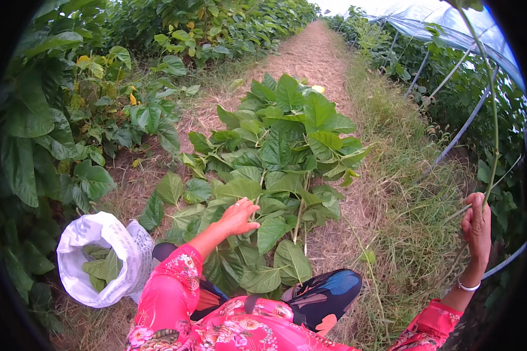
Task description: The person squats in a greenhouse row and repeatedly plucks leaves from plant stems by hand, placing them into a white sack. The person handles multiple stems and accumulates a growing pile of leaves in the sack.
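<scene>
My right hand [477,226], at the far right, grips a long green stem [495,131] that rises past the top of the view. The stem is bare along most of its length, with a bit of leaf at its upper end. My left hand [237,218] is over a heap of cut leafy branches [276,149] on the ground before me. Its thumb and fingers are apart, close to a woody stem, with nothing visible between them. Broad green leaves cover most of the heap. To my left stands a white plastic sack [101,223] with several picked leaves [103,267] inside.
A straw-covered path [309,48] runs ahead between leafy plants [35,131] on the left and tall grass [404,145] on the right. Metal poles [459,127] and plastic sheeting [448,30] frame the right side. A thin stripped stem [373,281] lies beside my knee.
</scene>
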### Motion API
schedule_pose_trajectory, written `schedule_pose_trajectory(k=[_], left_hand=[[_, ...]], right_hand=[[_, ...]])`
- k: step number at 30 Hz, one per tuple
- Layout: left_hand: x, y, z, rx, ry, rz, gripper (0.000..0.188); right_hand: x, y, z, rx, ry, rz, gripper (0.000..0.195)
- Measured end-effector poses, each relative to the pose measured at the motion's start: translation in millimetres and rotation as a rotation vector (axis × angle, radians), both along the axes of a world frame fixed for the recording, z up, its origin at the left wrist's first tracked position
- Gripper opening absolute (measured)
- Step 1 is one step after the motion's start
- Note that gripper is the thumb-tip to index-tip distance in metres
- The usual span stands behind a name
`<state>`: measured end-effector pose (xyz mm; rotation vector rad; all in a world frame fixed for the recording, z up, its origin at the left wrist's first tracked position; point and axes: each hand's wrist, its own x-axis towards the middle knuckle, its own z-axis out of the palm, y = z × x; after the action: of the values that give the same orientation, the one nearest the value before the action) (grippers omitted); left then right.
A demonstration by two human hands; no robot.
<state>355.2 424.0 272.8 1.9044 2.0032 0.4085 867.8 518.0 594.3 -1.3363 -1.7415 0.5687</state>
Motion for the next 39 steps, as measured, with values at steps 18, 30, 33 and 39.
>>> schedule_pose_trajectory(k=[18, 30, 33, 39], left_hand=[[13, -56, 65, 0.838, 0.267, 0.117, 0.027], [-1, -63, -5, 0.487, 0.157, 0.021, 0.018], [11, -63, -19, 0.530, 0.091, 0.108, 0.015], [58, -58, -46, 0.529, -0.066, 0.110, 0.015]], right_hand=[[-122, -136, -299, -0.540, -0.101, 0.468, 0.022], [-138, -179, -307, -0.551, -0.155, 0.368, 0.022], [-140, -184, -309, -0.615, -0.069, 0.459, 0.026], [-167, -177, -300, -0.529, -0.044, 0.492, 0.017]])
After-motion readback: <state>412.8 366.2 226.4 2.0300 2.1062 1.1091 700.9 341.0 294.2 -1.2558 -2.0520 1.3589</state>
